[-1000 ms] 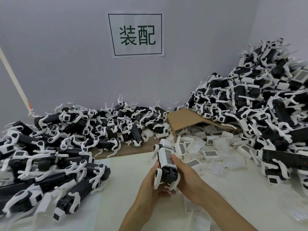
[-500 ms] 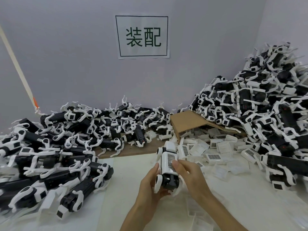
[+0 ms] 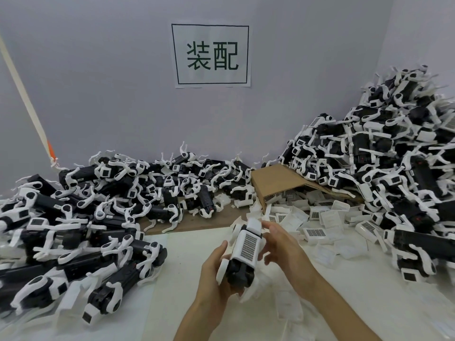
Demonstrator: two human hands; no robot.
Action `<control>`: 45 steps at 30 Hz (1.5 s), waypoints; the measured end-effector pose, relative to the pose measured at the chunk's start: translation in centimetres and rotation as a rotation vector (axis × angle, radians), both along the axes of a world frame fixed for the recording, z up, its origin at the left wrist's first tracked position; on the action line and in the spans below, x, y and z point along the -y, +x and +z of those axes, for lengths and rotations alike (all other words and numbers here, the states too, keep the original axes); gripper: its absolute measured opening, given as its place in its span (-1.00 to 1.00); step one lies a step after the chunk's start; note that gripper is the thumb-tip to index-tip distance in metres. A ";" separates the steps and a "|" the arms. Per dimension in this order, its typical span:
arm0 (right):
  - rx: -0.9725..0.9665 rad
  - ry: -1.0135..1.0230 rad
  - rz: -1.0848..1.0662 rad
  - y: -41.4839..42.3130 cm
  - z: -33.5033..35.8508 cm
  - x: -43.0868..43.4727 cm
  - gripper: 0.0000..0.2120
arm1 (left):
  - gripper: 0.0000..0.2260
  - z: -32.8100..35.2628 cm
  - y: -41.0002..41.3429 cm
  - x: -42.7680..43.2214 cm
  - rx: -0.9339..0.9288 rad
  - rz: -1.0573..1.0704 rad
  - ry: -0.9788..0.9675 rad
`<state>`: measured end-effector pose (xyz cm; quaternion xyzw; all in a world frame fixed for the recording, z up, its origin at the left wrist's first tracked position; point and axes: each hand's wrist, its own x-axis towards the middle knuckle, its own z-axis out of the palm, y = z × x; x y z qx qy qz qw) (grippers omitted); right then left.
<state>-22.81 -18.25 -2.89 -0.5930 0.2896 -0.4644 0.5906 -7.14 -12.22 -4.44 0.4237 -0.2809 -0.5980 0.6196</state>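
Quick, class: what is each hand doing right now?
Left hand: holds the toy robot dog in its grip.
Right hand: open, fingers touching the same toy.

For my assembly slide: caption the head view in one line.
Left hand grips a black-and-white robot dog, right hand open beside its grilled white cover, amid piles of others.

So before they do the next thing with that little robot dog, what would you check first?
1. Grip: left hand holds the toy dog from below: ok.
2. Fit: grille cover lies on its back; fully clicked in: cannot tell.
3. Free hand: right hand is open beside the cover: ok.
4. Supply: spare covers lie close on the right: ok.
5. Landing spot: bare table shows ahead: ok.
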 end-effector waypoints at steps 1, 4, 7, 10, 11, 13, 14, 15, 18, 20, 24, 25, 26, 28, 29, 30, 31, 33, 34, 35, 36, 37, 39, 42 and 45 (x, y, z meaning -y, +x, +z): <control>-0.006 0.002 0.019 0.1 -0.1 0.0 -0.57 | -0.58 0.0 -0.1 -0.1 0.019 0.000 0.019; -0.037 0.004 0.048 -0.1 -0.1 0.0 -0.62 | -0.57 0.2 0.0 0.1 0.015 0.036 0.059; -0.086 0.024 0.116 -0.3 -0.2 0.1 -0.58 | -0.59 0.2 0.9 0.4 -0.078 0.161 0.057; -0.093 0.061 0.193 -0.2 -0.3 -0.1 -0.61 | -0.60 0.2 1.9 0.4 -0.187 0.268 0.040; -0.087 0.075 0.224 -0.2 -0.3 -0.2 -0.60 | -0.60 0.2 2.2 0.4 -0.192 0.303 0.030; -0.119 0.092 0.298 -0.5 0.0 -0.3 -0.61 | -0.62 0.1 2.7 0.4 -0.192 0.359 0.017; -0.154 0.093 0.350 -0.9 0.3 -0.3 -0.63 | -0.62 0.0 3.0 0.4 -0.198 0.382 0.014; -0.190 0.088 0.413 -1.2 0.7 -0.3 -0.65 | -0.63 -0.1 3.2 0.4 -0.208 0.397 0.012; -0.296 0.015 0.505 -2.5 2.8 0.3 -0.66 | -0.63 -0.3 3.4 0.6 -0.250 0.392 0.016; -0.251 -0.082 0.408 -3.4 6.1 1.6 -0.65 | -0.63 -0.3 3.4 0.8 -0.255 0.365 0.033; 0.643 -0.093 0.051 -7.1 16.4 5.4 -0.49 | -0.61 -0.2 3.0 1.2 -0.229 0.321 0.023; 0.784 -0.086 0.007 -7.9 18.8 6.2 -0.41 | -0.60 -0.3 2.8 1.2 -0.221 0.322 0.023; 0.811 -0.083 -0.036 -8.5 20.6 6.8 -0.38 | -0.60 -0.3 2.7 1.2 -0.214 0.322 0.023; 0.630 -0.103 -0.119 -8.9 21.7 7.4 -0.44 | -0.60 -0.3 2.8 1.4 -0.218 0.308 0.019; 0.520 -0.109 -0.150 -8.6 21.1 7.5 -0.53 | -0.59 -0.3 2.9 1.5 -0.224 0.301 0.017; 0.437 -0.114 -0.178 -8.3 19.8 7.4 -0.56 | -0.59 -0.2 2.9 1.6 -0.229 0.296 0.016; 0.375 -0.117 -0.209 -7.8 18.0 7.3 -0.57 | -0.59 -0.1 2.8 1.7 -0.229 0.294 0.021; 0.214 -0.095 -0.324 -6.2 13.2 6.5 -0.57 | -0.60 -0.1 2.7 1.7 -0.222 0.295 0.020; 0.080 -0.090 -0.382 -5.1 10.4 6.0 -0.59 | -0.60 -0.2 2.7 1.7 -0.218 0.295 0.018; -0.110 -0.106 -0.434 -4.0 7.5 5.4 -0.62 | -0.60 -0.3 2.7 1.8 -0.208 0.297 0.026; -0.310 -0.132 -0.454 -2.8 4.6 4.8 -0.63 | -0.60 -0.3 2.7 1.7 -0.201 0.295 0.031; -0.496 -0.167 -0.434 -1.8 1.9 4.3 -0.61 | -0.60 -0.2 2.6 1.7 -0.200 0.289 0.037; -0.875 -0.349 -0.359 -0.8 -2.5 3.9 -0.54 | -0.60 -0.1 2.5 1.6 -0.211 0.291 0.022; -1.141 -0.516 -0.255 0.0 -3.7 3.4 -0.66 | -0.60 -0.1 2.6 1.4 -0.214 0.322 -0.042; -1.106 -0.560 -0.242 -0.1 -3.3 2.7 -0.73 | -0.61 0.6 3.6 1.0 -0.265 0.387 -0.082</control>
